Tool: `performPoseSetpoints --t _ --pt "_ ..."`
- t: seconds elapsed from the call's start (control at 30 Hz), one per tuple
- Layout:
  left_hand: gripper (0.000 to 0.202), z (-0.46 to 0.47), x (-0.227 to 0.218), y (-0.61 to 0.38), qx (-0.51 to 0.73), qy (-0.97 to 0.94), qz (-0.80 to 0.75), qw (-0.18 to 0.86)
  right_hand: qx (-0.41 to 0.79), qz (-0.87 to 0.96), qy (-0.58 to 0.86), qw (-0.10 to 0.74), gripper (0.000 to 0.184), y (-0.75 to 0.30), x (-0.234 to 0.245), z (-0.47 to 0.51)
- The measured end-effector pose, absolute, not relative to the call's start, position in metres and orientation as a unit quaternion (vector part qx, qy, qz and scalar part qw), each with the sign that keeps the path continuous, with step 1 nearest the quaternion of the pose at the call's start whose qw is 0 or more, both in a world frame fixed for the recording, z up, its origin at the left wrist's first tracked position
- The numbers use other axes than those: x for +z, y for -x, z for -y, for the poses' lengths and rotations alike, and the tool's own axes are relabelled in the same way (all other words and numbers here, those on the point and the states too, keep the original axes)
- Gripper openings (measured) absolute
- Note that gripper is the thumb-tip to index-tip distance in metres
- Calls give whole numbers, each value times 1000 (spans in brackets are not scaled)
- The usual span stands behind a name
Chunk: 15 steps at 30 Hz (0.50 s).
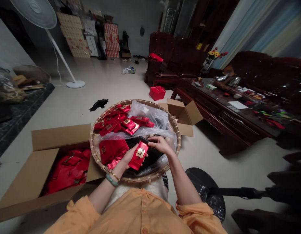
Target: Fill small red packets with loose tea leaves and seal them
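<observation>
My left hand grips a red foil packet with a gold label, held upright over a round woven bamboo basket. My right hand pinches a small dark flat piece just above the packet's top edge. The basket holds several red packets, a larger red heap near my left hand, clear plastic film and a dark mass. What the dark mass is, I cannot tell.
To the left, an open cardboard box holds red packets. Behind the basket stands another open carton. A red box and black cloth lie on the floor. A cluttered wooden table runs along the right.
</observation>
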<state>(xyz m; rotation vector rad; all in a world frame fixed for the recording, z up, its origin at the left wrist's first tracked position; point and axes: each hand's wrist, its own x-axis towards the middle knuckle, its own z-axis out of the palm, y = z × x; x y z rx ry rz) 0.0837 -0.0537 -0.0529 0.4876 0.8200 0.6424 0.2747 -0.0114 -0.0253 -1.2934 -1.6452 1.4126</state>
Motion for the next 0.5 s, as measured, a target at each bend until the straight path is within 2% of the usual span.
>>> performPoseSetpoints --t 0.5 --pt "54 54 -55 -84 305 -230 -391 837 498 636 501 310 33 -275 -31 11"
